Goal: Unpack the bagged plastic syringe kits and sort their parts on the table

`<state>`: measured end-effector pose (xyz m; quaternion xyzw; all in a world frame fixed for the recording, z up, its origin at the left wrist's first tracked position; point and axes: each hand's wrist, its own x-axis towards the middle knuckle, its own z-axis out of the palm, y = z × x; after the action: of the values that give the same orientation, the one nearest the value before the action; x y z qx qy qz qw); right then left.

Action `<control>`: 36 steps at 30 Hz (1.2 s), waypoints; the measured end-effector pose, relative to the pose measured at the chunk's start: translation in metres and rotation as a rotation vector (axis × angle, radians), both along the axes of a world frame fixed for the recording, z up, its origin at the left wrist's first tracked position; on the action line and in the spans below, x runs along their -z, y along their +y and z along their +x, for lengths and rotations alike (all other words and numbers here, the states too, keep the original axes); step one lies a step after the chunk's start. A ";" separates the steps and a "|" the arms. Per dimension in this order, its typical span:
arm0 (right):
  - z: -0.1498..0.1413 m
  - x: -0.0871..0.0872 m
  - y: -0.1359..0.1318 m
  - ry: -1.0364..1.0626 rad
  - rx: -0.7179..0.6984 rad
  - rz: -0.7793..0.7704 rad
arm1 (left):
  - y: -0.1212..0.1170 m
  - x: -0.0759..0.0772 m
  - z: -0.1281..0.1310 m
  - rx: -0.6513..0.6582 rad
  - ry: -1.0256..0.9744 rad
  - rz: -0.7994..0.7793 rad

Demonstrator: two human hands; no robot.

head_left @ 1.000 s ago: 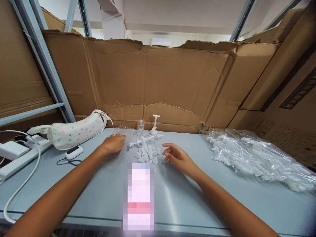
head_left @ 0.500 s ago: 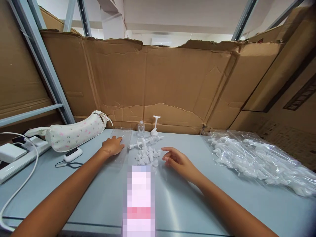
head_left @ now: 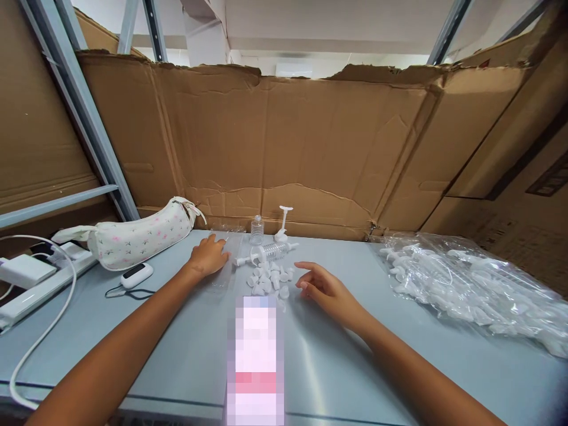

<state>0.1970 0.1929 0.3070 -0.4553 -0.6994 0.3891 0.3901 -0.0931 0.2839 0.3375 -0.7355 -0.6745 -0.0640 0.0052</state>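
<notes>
Pale grey metal table under everything. Big clear bag of white plastic parts well right of pile of small white caps, floral pouch well left. Left hand just left of pile, basically flat on clear plastic sleeve, fingers spread, nothing gripped. Right hand just right of pile, fingers loosely curled, empty. Clear ribbed cylinder right behind pile.

Caps seemingly lie before the syringe.
</notes>
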 end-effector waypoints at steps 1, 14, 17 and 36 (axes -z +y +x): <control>0.000 0.000 0.000 -0.003 0.003 -0.004 | -0.002 -0.003 0.003 0.026 -0.016 0.031; -0.001 0.003 0.003 -0.068 0.006 0.009 | -0.012 -0.003 0.041 0.317 -0.225 -0.002; 0.000 0.002 0.003 -0.110 0.030 0.052 | -0.012 -0.007 0.042 0.297 -0.245 0.066; 0.003 -0.013 -0.012 -0.260 0.411 0.702 | -0.097 -0.034 0.081 0.998 -0.532 0.852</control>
<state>0.2000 0.1804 0.3202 -0.4703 -0.7273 -0.0190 0.4995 -0.0119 0.1872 0.3719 -0.8501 -0.1517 -0.4948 0.0977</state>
